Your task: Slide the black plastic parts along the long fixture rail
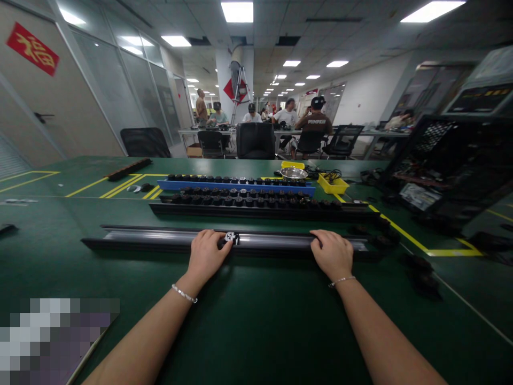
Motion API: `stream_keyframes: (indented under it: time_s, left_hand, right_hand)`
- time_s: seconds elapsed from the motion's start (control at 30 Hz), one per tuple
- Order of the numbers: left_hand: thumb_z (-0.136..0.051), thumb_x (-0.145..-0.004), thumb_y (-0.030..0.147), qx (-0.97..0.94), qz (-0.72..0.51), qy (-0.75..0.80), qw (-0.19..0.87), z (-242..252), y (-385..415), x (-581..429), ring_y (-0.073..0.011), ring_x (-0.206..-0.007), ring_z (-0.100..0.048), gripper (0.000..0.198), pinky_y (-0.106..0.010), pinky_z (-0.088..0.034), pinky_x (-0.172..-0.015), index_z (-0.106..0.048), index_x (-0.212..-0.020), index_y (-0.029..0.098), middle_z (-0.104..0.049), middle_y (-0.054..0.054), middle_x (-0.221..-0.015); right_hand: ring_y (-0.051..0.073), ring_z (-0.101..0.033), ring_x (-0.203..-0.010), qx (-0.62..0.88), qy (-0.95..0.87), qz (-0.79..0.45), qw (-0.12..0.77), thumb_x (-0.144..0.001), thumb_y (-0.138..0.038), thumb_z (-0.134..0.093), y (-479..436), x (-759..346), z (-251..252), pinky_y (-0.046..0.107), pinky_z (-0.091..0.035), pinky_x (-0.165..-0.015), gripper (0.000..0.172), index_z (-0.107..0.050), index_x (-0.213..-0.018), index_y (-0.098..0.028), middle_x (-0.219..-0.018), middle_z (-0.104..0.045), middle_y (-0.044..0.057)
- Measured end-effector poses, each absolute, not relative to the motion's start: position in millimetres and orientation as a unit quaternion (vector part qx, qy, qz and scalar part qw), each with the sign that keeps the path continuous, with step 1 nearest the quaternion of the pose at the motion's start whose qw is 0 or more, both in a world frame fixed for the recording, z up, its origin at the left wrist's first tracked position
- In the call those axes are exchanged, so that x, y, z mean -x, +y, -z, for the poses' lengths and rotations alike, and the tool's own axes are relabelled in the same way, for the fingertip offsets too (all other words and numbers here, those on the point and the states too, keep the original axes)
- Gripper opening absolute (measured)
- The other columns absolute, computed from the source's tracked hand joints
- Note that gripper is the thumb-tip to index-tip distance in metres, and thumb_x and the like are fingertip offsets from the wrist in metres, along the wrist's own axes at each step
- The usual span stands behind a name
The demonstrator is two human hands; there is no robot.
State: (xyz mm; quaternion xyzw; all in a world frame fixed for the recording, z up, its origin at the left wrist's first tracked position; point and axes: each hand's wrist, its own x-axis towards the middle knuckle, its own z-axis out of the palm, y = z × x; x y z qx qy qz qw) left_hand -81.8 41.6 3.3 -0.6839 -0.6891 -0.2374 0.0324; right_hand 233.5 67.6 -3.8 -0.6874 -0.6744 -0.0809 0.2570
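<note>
A long black rail (pixel 144 244) with a shiny inner channel lies across the green table. My left hand (pixel 207 254) is at its middle, thumb and fingers closed on a small black-and-white part (pixel 231 238) sitting in the channel. Toward the rail's right end, my right hand (pixel 332 252) grips the rail, fingers over the far edge and thumb on the near side. Behind it lies another black rail (pixel 260 212) with a row of round black parts (pixel 239 201) along it.
Farther back is a blue rail (pixel 236 186) with more black parts. A metal dish (pixel 294 173) and a yellow tray (pixel 333 184) stand behind on the right. Dark loose parts (pixel 422 272) lie right of my right hand. An open black case (pixel 428 166) stands at the right.
</note>
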Motion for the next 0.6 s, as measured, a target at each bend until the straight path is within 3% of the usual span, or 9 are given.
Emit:
stream_keyframes:
  time_s: [0.23,0.6]
  left_hand:
    - [-0.049,-0.082,0.038,0.725,0.263,-0.634,0.052,-2.7,40.5,81.1,-0.0242,-0.110,-0.048,0.029,-0.038,-0.035,-0.098,-0.064,-0.098,0.019,-0.063,-0.007,-0.100]
    - [-0.045,-0.084,0.036,0.777,0.238,-0.581,0.029,-0.1,38.0,78.3,-0.0224,-0.115,-0.048,0.032,-0.041,-0.034,-0.103,-0.061,-0.107,0.019,-0.056,-0.008,-0.121]
  right_hand:
    - [0.020,-0.051,-0.104,0.686,-0.673,0.086,0.261,-0.079,-0.024,-0.040,68.6,-234.0,6.0,0.039,-0.028,-0.088,0.033,-0.065,-0.100,-0.025,-0.107,-0.064,0.002]
    - [0.021,-0.051,-0.104,0.689,-0.673,0.076,0.257,-0.079,-0.024,-0.039,67.3,-233.5,3.4,0.039,-0.029,-0.089,0.034,-0.065,-0.101,-0.025,-0.108,-0.064,0.003]
